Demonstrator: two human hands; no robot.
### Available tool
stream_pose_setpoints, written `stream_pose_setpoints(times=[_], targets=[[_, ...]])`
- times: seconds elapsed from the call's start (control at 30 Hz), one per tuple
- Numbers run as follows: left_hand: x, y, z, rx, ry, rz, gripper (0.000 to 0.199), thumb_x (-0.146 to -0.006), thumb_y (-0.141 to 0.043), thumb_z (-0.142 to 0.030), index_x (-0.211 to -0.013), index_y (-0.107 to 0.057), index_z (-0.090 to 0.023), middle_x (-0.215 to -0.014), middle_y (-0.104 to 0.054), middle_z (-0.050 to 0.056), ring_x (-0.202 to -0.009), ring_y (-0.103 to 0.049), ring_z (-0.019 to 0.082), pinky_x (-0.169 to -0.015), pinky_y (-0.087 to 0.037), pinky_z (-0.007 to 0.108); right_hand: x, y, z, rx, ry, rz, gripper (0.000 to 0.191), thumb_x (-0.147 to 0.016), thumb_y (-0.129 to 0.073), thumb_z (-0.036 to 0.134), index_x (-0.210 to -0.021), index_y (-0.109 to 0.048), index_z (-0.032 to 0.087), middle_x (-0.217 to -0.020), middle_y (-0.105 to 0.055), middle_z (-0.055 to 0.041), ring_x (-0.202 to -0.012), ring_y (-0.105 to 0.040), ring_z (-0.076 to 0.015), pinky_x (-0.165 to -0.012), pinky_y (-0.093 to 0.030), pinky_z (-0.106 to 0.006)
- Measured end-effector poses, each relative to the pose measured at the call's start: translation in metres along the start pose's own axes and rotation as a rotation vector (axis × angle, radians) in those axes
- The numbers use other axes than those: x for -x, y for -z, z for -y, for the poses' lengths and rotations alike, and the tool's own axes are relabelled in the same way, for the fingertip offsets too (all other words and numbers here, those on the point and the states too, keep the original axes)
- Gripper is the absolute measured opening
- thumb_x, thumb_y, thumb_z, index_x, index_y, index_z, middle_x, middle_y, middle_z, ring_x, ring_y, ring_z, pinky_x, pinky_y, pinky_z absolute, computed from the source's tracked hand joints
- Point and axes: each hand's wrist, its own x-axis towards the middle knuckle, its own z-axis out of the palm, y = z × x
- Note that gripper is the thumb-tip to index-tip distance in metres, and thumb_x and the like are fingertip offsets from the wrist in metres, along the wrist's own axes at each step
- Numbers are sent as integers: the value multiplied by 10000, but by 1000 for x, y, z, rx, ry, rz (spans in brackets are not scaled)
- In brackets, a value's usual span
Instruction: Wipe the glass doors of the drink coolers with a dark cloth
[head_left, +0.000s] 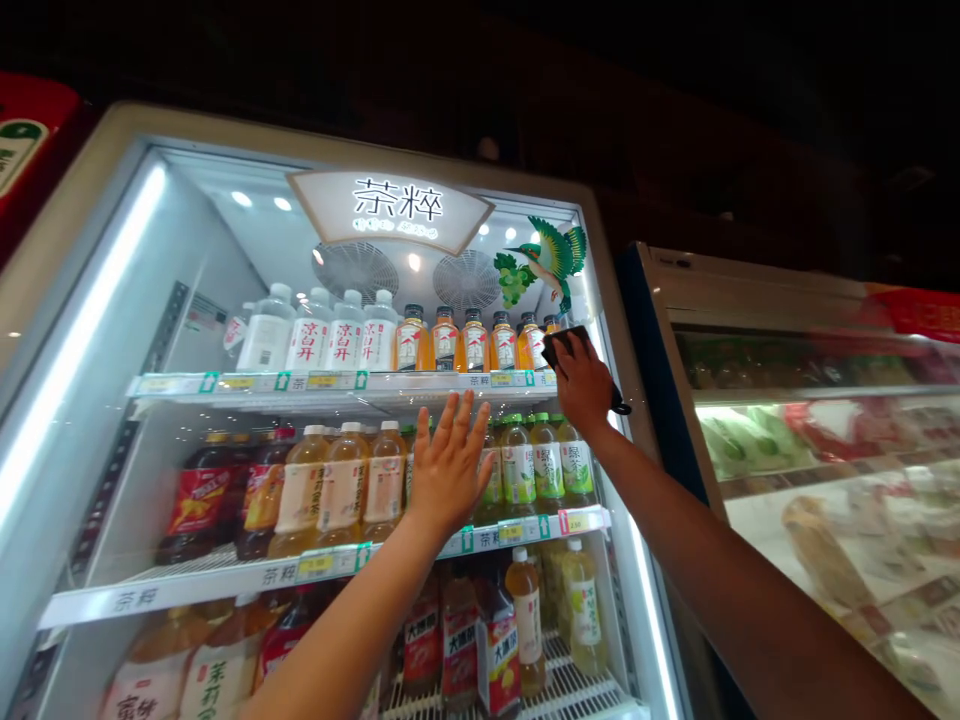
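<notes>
The left hand (448, 465) was spread, palm forward and fingers fanned, before the middle of the cooler's glass front (217, 250); whether the palm actually met the glass could not be told. Its fingertips came up to just under the upper shelf (420, 381), with the bottles of the middle shelf (255, 577) behind it. The right hand (583, 388) was closed over a dark item (553, 349), fingers bent across it, and a small loop poked out past the wrist side. What kind of thing it was stayed unclear. That item sat toward the right of the glass, about level with the upper shelf, covering part of the last amber bottles (473, 345). Little width remained there before the bright light strip and the pale door frame (616, 340); upward, the room ran to the green bird decal (551, 262) and the lit sign (390, 212). The hands were apart, with a narrow stretch of glass between them. Leftward of the left hand, a broad run of glass lay open as far as the light tube (82, 310) along the far edge. Outside the frame, a dark gap separated this cooler from a neighbouring display case (795, 270) on the right.
</notes>
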Motion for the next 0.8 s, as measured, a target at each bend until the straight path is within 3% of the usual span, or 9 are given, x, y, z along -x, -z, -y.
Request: stream_pose_setpoints(times=[0.1,0.23,0.3,0.37,0.5,0.57,0.63,0.73,0.8], targets=[[8,1,6,11,29,32,694,-1001,-479,-458,-1614,-254,-224,-1690,-222,105,-1587,-109,264,-1280,26,566,13,6,24,-18,145,49,492,-990,-451,231,-1465,-557,306,-1567,-498,-26,-1464,-396,-349,-1092,-464,-508],[16,6,9,15,50,61,675,-1006,-467,-454,-1605,-278,-206,-1694,-203,115,-1588,-107,267,-1280,-2,569,46,28,1,-119,329,115,429,-990,-494,284,-1399,-622,304,-1538,-536,-14,-1404,-484,-292,-1106,-462,-471],[19,9,13,9,31,58,674,-1005,-469,-453,-1605,-278,-214,-1694,-206,107,-1588,-108,258,-1282,-7,565,48,30,-13,-140,242,79,400,-981,-513,314,-1348,-665,273,-1487,-587,-41,-1317,-563,-289,-1096,-475,-476],[21,13,18,0,11,48,675,-1002,-474,-456,-1604,-280,-221,-1693,-216,100,-1588,-108,254,-1282,-4,566,36,22,-12,-127,96,28,420,-980,-492,317,-1360,-658,244,-1481,-590,-68,-1321,-557,-313,-1106,-467,-511],[20,15,32,-5,13,31,672,-1000,-480,-459,-1599,-297,-216,-1687,-231,104,-1587,-112,255,-1283,27,551,6,-1,35,-67,-51,25,506,-1002,-412,298,-1492,-527,244,-1600,-450,-66,-1488,-352,-390,-1143,-381,-653],[20,15,37,0,16,30,667,-999,-484,-455,-1596,-308,-216,-1686,-232,103,-1587,-114,255,-1284,45,543,8,-3,57,-70,25,58,508,-1012,-415,308,-1513,-497,283,-1625,-411,-32,-1522,-296,-378,-1155,-372,-651],[21,15,41,8,9,34,664,-997,-487,-451,-1594,-311,-221,-1689,-225,99,-1588,-110,252,-1284,53,543,23,3,62,-118,194,101,492,-1012,-445,303,-1500,-510,317,-1621,-418,9,-1539,-278,-326,-1187,-376,-583],[24,15,48,16,-10,40,679,-994,-489,-454,-1601,-283,-232,-1695,-211,94,-1590,-88,248,-1282,50,558,49,17,43,-226,395,132,456,-998,-491,258,-1439,-579,330,-1572,-491,34,-1526,-326,-255,-1212,-383,-491],[25,16,54,15,-15,40,697,-991,-494,-454,-1608,-254,-238,-1699,-198,95,-1591,-71,248,-1280,39,571,55,19,31,-263,354,87,432,-989,-497,236,-1395,-622,313,-1523,-551,20,-1500,-380,-244,-1199,-410,-475]])
